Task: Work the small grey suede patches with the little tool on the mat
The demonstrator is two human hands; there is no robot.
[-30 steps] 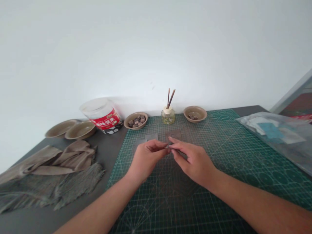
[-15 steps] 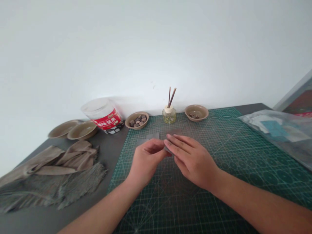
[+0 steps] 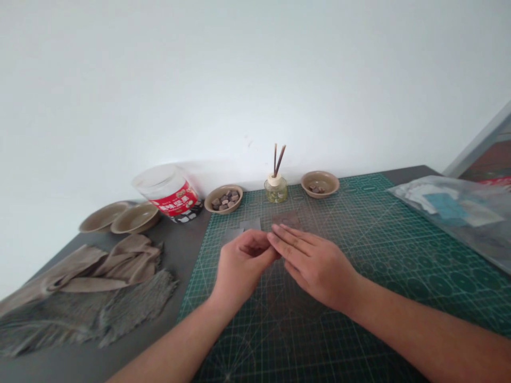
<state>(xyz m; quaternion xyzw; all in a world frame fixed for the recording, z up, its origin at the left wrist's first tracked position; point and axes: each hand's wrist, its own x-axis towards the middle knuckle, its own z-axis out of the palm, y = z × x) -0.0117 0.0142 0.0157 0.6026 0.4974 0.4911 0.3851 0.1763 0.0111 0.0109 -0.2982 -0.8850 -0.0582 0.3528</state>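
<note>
Right hand slid left, fingers pointing up-left, touching curled left hand

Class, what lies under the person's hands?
The green cutting mat runs beneath the left hand and right hand; dark flat pieces show beyond them; directly underneath is covered.

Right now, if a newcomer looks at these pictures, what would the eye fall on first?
Probably the two bare hands: the left hand, curled, and the right hand, fingers stretched out, meet near the middle of the green cutting mat. Next comes the clear plastic tub with a red label, at the back, left of the mat, then the reed diffuser bottle with two sticks, at the mat's far edge.
</note>
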